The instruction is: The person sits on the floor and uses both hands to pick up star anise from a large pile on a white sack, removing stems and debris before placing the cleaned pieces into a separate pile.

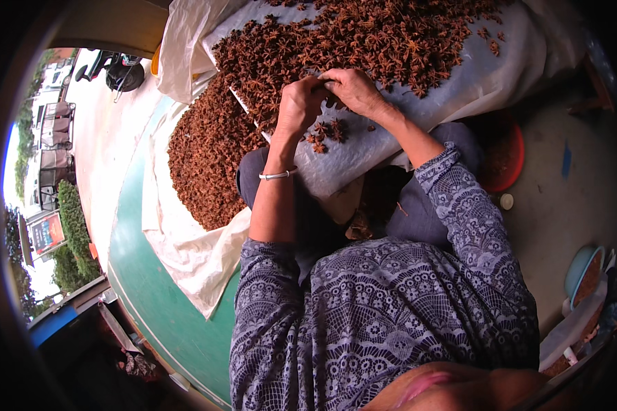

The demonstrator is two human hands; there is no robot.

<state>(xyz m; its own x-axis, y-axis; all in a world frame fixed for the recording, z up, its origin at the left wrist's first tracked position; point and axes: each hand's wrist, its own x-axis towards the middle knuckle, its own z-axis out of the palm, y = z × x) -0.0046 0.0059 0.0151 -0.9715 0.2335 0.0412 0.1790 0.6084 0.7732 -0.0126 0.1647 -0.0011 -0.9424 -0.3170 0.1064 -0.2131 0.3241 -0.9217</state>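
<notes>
A broad layer of dried star anise [363, 38] lies over a table covered in clear plastic sheeting [363, 147]. My left hand [300, 104] and my right hand [355, 90] meet above its near edge, fingers bent and fingertips pinched together. Anything between them is hidden by the fingers. Just below my hands, a few loose star anise pods [329, 133] sit apart on the plastic. One small dark piece [371, 128] rests to their right.
To the left, a large brown heap [209, 154] spreads over a pale sheet [185, 264] on a green and white floor [134, 240]. On the right stand a red basin [517, 161] and, nearer me, a light blue bowl [576, 270] with brown contents. My knees are under the table edge.
</notes>
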